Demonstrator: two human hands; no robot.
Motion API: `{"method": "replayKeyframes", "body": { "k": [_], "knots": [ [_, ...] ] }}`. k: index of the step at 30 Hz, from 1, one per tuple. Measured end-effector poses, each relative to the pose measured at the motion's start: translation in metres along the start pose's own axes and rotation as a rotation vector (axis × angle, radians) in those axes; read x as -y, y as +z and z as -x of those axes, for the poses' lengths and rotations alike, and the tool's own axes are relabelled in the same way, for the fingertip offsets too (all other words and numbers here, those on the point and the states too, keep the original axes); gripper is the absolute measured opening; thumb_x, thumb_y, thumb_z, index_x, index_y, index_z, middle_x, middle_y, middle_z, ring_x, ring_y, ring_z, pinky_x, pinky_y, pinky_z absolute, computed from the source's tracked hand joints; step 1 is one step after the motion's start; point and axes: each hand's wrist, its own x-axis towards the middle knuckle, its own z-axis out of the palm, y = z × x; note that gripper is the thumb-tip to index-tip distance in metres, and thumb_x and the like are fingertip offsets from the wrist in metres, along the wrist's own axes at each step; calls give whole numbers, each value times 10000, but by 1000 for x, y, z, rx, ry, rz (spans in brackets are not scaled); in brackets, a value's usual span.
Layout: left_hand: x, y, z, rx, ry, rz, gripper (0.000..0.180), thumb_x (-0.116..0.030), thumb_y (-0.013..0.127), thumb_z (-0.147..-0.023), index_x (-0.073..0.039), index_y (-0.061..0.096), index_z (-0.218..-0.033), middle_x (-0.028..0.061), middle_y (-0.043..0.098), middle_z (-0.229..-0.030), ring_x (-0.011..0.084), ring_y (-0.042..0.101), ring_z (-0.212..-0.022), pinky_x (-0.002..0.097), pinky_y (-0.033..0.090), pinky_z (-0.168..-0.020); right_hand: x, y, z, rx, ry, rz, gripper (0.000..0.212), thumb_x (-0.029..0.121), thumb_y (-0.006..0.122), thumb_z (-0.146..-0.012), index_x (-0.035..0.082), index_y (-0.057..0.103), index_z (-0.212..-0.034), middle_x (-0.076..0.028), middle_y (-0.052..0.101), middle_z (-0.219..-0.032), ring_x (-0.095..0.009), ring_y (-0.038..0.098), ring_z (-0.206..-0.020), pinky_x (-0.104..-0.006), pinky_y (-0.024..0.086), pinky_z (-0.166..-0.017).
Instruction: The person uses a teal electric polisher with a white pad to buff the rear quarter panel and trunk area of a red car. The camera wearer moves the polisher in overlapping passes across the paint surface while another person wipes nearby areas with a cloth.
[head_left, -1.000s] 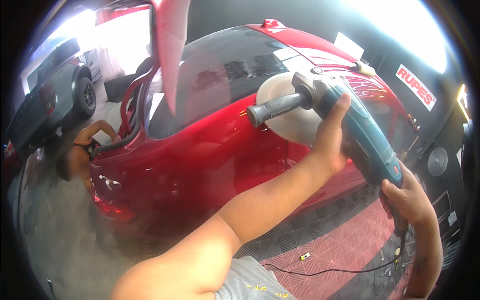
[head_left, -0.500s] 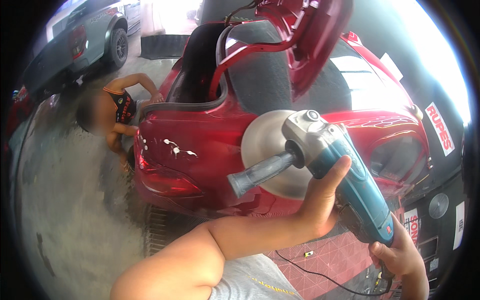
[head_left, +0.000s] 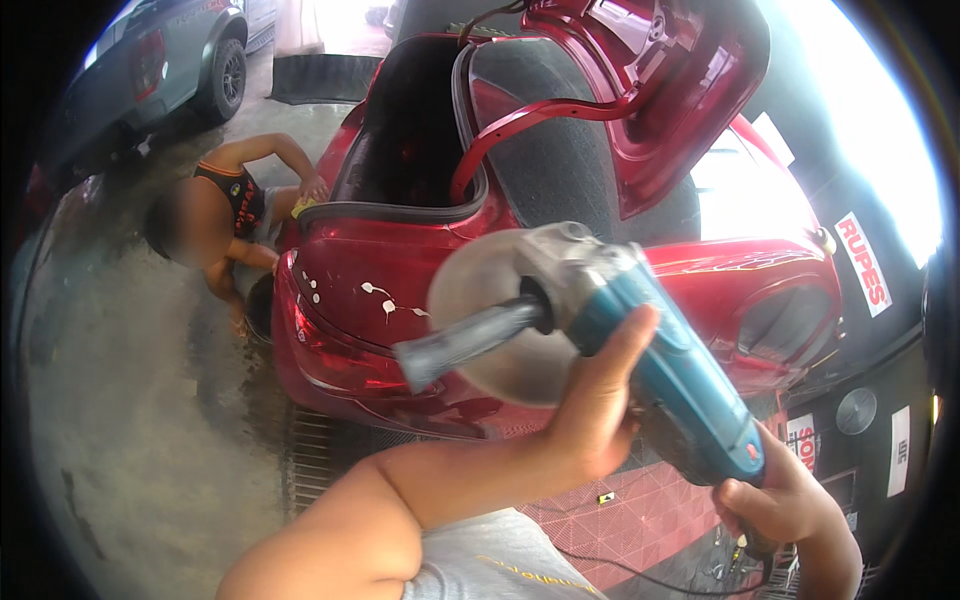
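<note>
Both my hands hold a blue-and-silver corded polisher [head_left: 672,358], tilted across the view. My left hand [head_left: 603,398] is wrapped under the middle of its body, with the thumb up along the side. My right hand [head_left: 782,498] grips the rear end, near the cord. A dark side handle [head_left: 462,345] sticks out to the left with no hand on it. The round pale pad [head_left: 468,268] looks blurred and lies over the red car's rear quarter; whether it touches the paint I cannot tell. White blobs of compound [head_left: 388,306] dot the panel to its left.
The red car's trunk lid [head_left: 690,130] stands raised above the opening. At the left a person [head_left: 228,200] crouches by the rear corner, a hand on the trunk edge. A grey pickup [head_left: 165,75] stands behind. A black cord [head_left: 640,574] trails over red floor tiles [head_left: 590,520].
The polisher and both my hands have shifted left, so the pad is nearer the white blobs. The view has also shifted a little. The crouching person now shows something yellow under the hand.
</note>
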Motion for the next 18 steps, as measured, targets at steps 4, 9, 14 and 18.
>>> {"method": "replayKeyframes", "body": {
  "k": [4,9,14,18],
  "knots": [
    [40,16,-24,160,-107,168,546,-530,780,-1022,-146,581,-1355,19,691,-1202,158,680,-1147,411,553,-1061,-8,-7,36,-149,-52,-3,904,406,874,-962,-80,388,-1548,-99,654,-974,-151,656,-637,-315,533,-518],
    [44,24,-21,105,-84,154,539,-534,788,-1018,-125,603,-1316,24,693,-1186,145,687,-1116,397,571,-1019,-19,-13,44,-194,-52,40,962,467,881,-946,-83,381,-1558,-100,653,-974,-150,656,-629,-308,525,-498],
    [19,14,-28,77,-5,125,605,-558,772,-1020,-88,583,-1351,71,704,-1189,190,727,-1112,432,603,-1027,0,-7,13,-79,-56,6,859,394,842,-1003,-74,380,-1554,-90,665,-859,-144,653,-659,-314,529,-552],
    [-1,7,-39,125,-28,116,673,-609,752,-1013,-81,559,-1382,99,701,-1210,221,734,-1128,461,615,-1030,20,-1,-6,-82,-41,92,818,417,836,-1003,-62,405,-1507,-67,650,-820,-144,651,-659,-316,539,-567]
  ]
}}
